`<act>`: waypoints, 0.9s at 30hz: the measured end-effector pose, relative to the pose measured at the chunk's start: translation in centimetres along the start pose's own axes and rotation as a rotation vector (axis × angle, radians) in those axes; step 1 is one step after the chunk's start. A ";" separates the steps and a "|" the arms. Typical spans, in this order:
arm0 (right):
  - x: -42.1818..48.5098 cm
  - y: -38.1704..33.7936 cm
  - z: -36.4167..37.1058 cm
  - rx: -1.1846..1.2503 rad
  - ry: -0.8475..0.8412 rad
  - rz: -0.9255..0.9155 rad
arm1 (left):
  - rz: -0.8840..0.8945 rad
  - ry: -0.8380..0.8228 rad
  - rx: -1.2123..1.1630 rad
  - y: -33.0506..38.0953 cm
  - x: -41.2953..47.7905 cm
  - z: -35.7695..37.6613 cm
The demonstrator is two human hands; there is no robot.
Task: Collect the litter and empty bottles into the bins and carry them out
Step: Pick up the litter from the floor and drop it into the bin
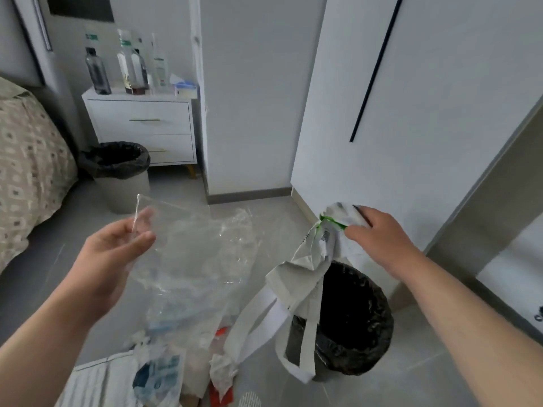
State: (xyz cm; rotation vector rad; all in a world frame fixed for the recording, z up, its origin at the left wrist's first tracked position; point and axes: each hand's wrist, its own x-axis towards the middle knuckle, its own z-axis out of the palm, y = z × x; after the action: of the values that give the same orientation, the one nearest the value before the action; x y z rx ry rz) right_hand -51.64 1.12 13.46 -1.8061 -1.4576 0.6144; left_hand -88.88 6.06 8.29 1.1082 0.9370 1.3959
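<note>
Bedroom floor (382,386), grey tile. Clear plastic bag (199,259) is pinched at its top corner by the left hand (117,248), thumb against fingers, so it hangs off the floor. White bag (302,277) is gripped at its bunched neck by the right hand (379,233), fingers curled round it. It is held beside and partly over the near bin (382,304), probably so it can be dropped straight in. Loose litter (223,371) is scattered on the floor below both bags. Bottles (97,71) are stood on the table (141,124), well apart, with a second bin (126,183) just beside it, near the bed (29,148). White bag handles are hung across the near bin's front and could snag on the rim.
</note>
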 end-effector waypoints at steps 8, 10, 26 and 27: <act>0.0 5.8 -11.3 0.126 0.218 0.191 | -0.088 -0.147 -0.278 -0.6 2.9 12.7; -0.2 7.6 -12.9 0.141 0.274 0.227 | -0.172 -0.190 -0.273 -2.0 3.0 15.2; -1.6 13.6 -13.5 0.062 0.276 0.251 | -0.678 -0.160 0.164 -15.5 1.9 23.8; -1.5 13.7 -13.3 0.059 0.272 0.245 | -0.639 -0.158 0.267 -16.5 2.1 24.3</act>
State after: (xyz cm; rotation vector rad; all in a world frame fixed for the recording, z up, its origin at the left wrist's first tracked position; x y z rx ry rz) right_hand -33.61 -4.81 10.99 -1.9516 -1.0381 0.5013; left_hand -61.06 9.20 -0.99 0.9716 1.2462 0.6684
